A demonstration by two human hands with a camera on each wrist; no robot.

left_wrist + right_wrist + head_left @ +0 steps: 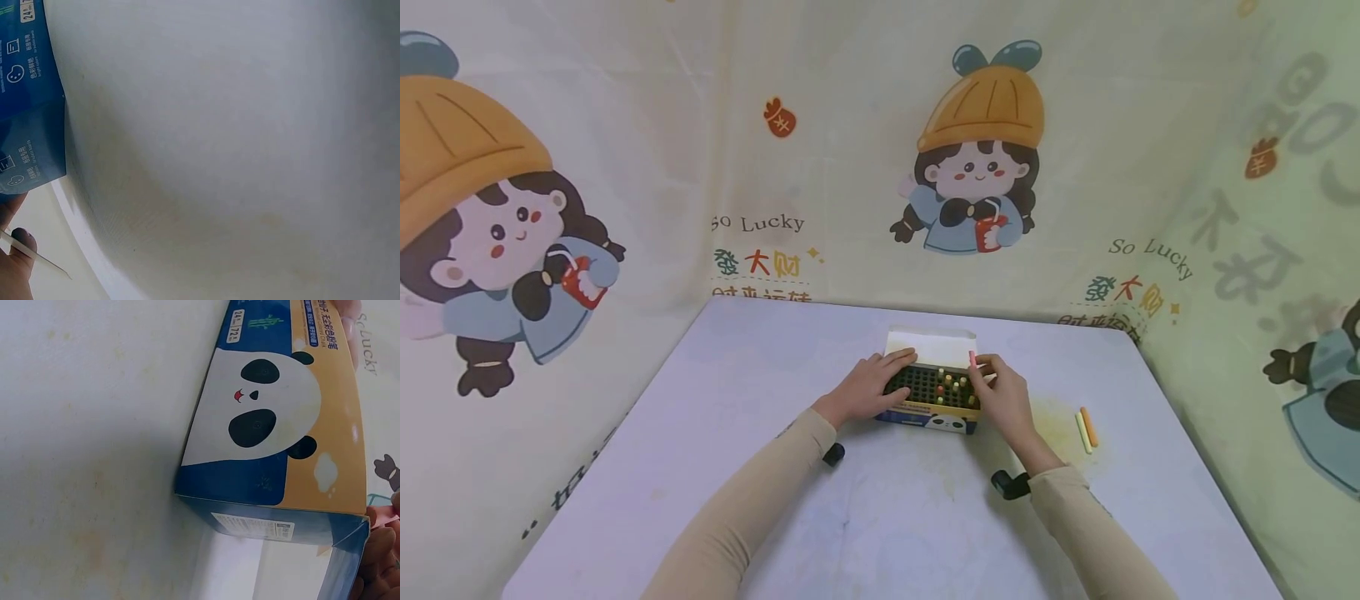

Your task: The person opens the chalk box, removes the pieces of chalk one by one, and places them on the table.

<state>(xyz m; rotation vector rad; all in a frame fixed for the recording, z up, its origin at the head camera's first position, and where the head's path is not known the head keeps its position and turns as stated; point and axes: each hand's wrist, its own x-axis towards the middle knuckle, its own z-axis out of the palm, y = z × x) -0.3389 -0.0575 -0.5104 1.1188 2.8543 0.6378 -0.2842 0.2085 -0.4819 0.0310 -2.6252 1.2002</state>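
Note:
A panda-printed chalk box (925, 418) stands on the table with its white lid (931, 346) raised at the back. Its dark holed tray (917, 382) holds several chalk sticks toward the right side. My left hand (872, 385) rests over the box's left end, thumb across the tray's front and fingers extended toward the lid. At the right end, my right hand (1006, 400) pinches a pink chalk stick (972, 358) upright between thumb and fingers, above the tray. Its lower end is hidden by the fingers. The right wrist view shows the pink chalk (382, 514) beside the box's corner.
An orange chalk stick (1089, 427) and a pale yellow one (1083, 433) lie side by side on the table (887, 517), right of my right hand. Yellowish stains mark the surface around them. A printed curtain (850, 167) surrounds the table's back and sides.

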